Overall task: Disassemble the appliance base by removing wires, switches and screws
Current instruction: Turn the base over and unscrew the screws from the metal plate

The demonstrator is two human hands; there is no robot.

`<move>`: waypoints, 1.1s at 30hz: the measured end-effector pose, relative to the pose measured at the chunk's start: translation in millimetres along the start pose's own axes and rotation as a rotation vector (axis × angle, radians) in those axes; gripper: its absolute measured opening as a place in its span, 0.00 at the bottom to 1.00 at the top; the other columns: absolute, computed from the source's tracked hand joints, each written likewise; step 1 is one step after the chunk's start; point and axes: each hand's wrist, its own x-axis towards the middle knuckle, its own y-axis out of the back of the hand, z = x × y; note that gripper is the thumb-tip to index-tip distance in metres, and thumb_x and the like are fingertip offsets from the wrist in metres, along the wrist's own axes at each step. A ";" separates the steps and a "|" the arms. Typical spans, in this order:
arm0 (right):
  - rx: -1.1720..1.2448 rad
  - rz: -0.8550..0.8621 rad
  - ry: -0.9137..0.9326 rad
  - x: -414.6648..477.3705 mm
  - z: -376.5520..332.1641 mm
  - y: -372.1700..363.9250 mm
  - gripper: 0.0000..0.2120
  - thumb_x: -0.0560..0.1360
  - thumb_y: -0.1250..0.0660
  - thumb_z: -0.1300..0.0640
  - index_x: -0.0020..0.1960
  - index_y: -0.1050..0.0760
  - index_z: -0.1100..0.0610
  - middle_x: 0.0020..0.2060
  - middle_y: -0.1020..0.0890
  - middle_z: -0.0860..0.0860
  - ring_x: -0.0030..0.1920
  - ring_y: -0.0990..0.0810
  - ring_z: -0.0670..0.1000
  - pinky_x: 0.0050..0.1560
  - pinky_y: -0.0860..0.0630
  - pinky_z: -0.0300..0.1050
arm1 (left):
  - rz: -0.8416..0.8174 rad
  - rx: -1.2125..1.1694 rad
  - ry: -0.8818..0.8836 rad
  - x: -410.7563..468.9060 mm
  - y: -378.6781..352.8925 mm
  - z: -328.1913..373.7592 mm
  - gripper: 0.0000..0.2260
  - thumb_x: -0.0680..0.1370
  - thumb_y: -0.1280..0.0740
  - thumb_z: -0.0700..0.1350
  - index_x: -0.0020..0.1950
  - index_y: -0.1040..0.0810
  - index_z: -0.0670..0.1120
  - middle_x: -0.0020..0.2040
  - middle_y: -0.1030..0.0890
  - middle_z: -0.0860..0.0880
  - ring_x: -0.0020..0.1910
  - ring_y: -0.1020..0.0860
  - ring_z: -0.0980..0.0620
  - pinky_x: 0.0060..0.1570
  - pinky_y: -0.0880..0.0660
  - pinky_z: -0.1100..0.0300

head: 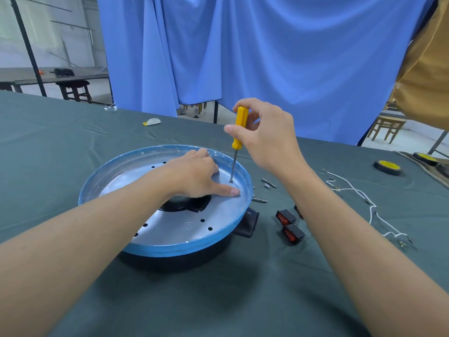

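Head view: appliance base point(170, 229) sat on the green desk point(267, 288), blue rim up.
Right hand point(264, 137): gripped a yellow screwdriver point(239, 127) upright, tip on a screw point(230, 181) near the rim.
Left hand point(194, 176): pressed flat on the base, holding nothing.
Right of base: switches point(294, 233), white wires point(352, 189).

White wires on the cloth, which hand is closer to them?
Right. The right hand grips the screwdriver left of the wires; the left hand rests on the base, farther left.
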 end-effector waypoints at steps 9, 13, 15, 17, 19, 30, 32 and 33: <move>0.082 -0.078 -0.050 6.6 1.1 12.2 0.08 0.69 0.25 0.57 0.47 0.19 0.55 0.28 0.23 0.51 0.39 0.19 0.58 0.51 0.21 0.54 | -0.013 0.018 0.001 1.5 -0.9 -0.6 0.30 0.66 0.43 0.76 0.37 0.30 0.48 0.48 0.33 0.50 0.55 0.33 0.47 0.60 0.31 0.48; 0.121 -0.161 -0.034 7.1 1.1 19.7 0.10 0.71 0.26 0.61 0.51 0.19 0.56 0.34 0.20 0.58 0.41 0.19 0.61 0.53 0.21 0.54 | -0.013 0.017 0.003 0.7 -1.9 -1.7 0.29 0.67 0.42 0.75 0.37 0.30 0.47 0.49 0.32 0.50 0.56 0.33 0.47 0.59 0.31 0.48; 0.132 -0.221 -0.002 5.7 -2.8 22.8 0.11 0.72 0.28 0.63 0.54 0.20 0.57 0.38 0.18 0.57 0.41 0.18 0.58 0.55 0.22 0.53 | -0.018 0.013 0.007 0.2 -0.2 -1.0 0.30 0.65 0.43 0.76 0.37 0.30 0.48 0.50 0.32 0.50 0.56 0.33 0.47 0.60 0.31 0.48; 0.087 -0.268 0.048 4.7 -7.5 22.2 0.12 0.73 0.31 0.64 0.56 0.21 0.55 0.40 0.18 0.55 0.43 0.18 0.56 0.57 0.23 0.52 | -0.024 0.003 0.010 0.3 1.7 -0.7 0.31 0.62 0.45 0.77 0.36 0.31 0.49 0.50 0.32 0.50 0.56 0.33 0.47 0.60 0.31 0.47; -0.002 -0.271 0.087 3.5 -10.4 18.1 0.13 0.75 0.34 0.64 0.57 0.23 0.53 0.42 0.18 0.53 0.46 0.19 0.54 0.59 0.26 0.51 | -0.027 -0.005 0.014 0.2 2.0 -0.7 0.32 0.60 0.47 0.78 0.37 0.30 0.49 0.51 0.32 0.49 0.57 0.34 0.47 0.60 0.32 0.48; -0.058 -0.020 0.016 0.6 -7.0 9.9 0.13 0.73 0.29 0.48 0.56 0.19 0.50 0.34 0.20 0.48 0.44 0.21 0.55 0.54 0.25 0.55 | -0.022 0.011 0.008 0.1 0.9 0.3 0.29 0.65 0.43 0.76 0.37 0.31 0.48 0.49 0.33 0.50 0.56 0.34 0.47 0.61 0.32 0.47; -0.079 -0.037 0.015 1.5 -8.2 12.2 0.14 0.73 0.29 0.51 0.58 0.19 0.50 0.34 0.20 0.48 0.45 0.22 0.58 0.55 0.26 0.57 | -0.028 0.002 0.002 0.0 1.5 0.9 0.31 0.63 0.45 0.77 0.37 0.31 0.48 0.49 0.33 0.50 0.56 0.34 0.47 0.60 0.32 0.48; -0.079 -0.063 0.012 2.4 -8.8 13.9 0.14 0.74 0.29 0.53 0.59 0.19 0.51 0.36 0.20 0.48 0.45 0.21 0.58 0.56 0.26 0.57 | -0.030 -0.006 -0.003 0.0 1.8 1.0 0.32 0.61 0.46 0.77 0.36 0.31 0.48 0.49 0.33 0.50 0.56 0.34 0.47 0.60 0.32 0.48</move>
